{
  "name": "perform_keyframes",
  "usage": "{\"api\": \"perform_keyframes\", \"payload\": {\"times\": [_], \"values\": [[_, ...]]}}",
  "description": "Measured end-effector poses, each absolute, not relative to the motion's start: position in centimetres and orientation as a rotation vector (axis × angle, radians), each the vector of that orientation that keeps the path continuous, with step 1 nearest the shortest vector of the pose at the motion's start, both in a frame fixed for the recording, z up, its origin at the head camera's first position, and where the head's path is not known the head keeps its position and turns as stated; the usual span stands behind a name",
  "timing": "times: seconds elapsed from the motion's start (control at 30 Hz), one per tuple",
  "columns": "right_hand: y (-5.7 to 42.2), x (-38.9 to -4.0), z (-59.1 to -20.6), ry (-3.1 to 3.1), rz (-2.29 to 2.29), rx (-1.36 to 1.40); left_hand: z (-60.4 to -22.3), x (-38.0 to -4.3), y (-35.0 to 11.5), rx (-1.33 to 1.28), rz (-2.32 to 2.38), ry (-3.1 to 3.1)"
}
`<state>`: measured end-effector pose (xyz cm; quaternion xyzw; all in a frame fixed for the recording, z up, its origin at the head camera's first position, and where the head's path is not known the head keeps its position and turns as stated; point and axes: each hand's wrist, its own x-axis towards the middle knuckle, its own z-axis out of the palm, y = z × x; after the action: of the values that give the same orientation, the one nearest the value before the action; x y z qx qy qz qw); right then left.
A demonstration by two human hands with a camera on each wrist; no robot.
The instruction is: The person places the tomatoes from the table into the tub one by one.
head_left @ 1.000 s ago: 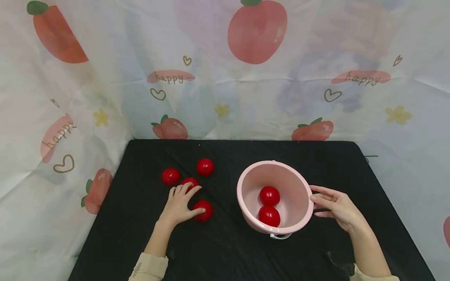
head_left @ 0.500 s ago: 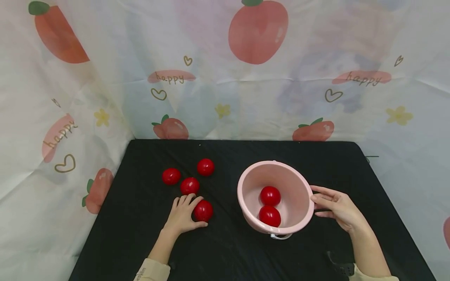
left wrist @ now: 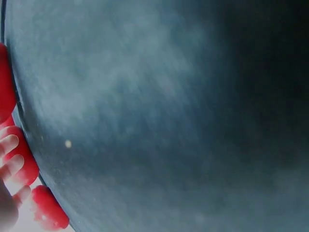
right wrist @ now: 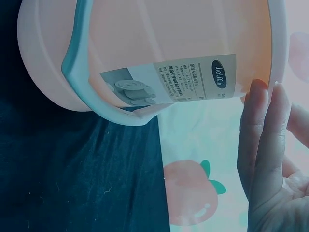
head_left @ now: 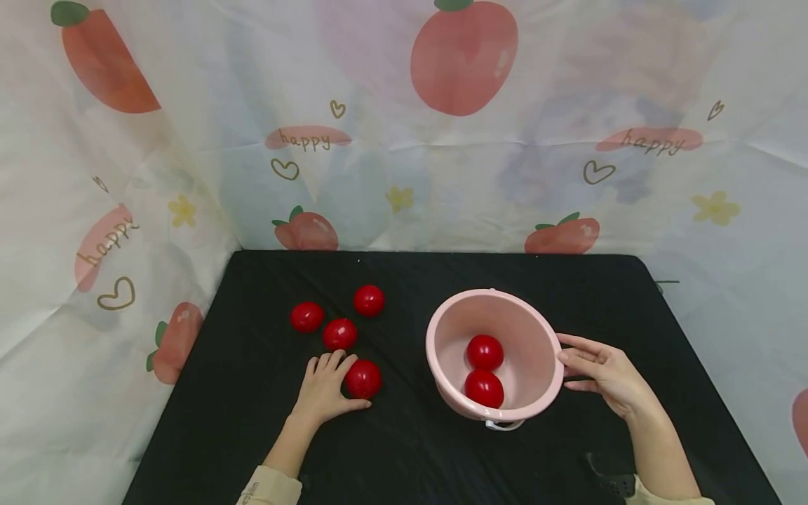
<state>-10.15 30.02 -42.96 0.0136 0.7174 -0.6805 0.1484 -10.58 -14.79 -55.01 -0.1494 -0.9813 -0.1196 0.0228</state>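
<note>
My left hand [head_left: 323,391] curves round the left side of a glossy red ball [head_left: 364,379], thumb at its near side and index finger at its far side. Beyond it on the black tabletop lie three more red balls, the closest [head_left: 340,334] just past the fingertips. On the right stands a pink bucket [head_left: 435,372] with two red balls [head_left: 485,352] inside. My right hand [head_left: 602,372] holds its rim at the right side; in the right wrist view, straight fingers [right wrist: 273,140] meet the outer wall beside the rim. The left wrist view catches only part of the left hand [left wrist: 9,166].
A white handle [head_left: 505,425] hangs at the bucket's near side, and a printed label [right wrist: 169,79] is stuck on its wall. Behind and to the left of the black tabletop [head_left: 404,463] hangs a fruit-patterned cloth [head_left: 404,161].
My left hand has come back toward the near side, from over the middle ball to the nearest one. That ball has shifted very slightly left. The right hand and bucket stay put.
</note>
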Motion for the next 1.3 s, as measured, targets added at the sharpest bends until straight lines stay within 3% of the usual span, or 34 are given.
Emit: {"api": "perform_keyframes", "payload": {"times": [0.7, 1.3], "values": [[29.9, -10.1, -42.8, 2.095, -1.932, 0.060, -54.3, -11.2, -15.0, -0.496, -0.306, -2.990], [30.0, -10.1, -43.0, 2.160, -1.890, 0.054, -44.2, -16.3, -11.1, -0.662, -0.247, -2.838]]}}
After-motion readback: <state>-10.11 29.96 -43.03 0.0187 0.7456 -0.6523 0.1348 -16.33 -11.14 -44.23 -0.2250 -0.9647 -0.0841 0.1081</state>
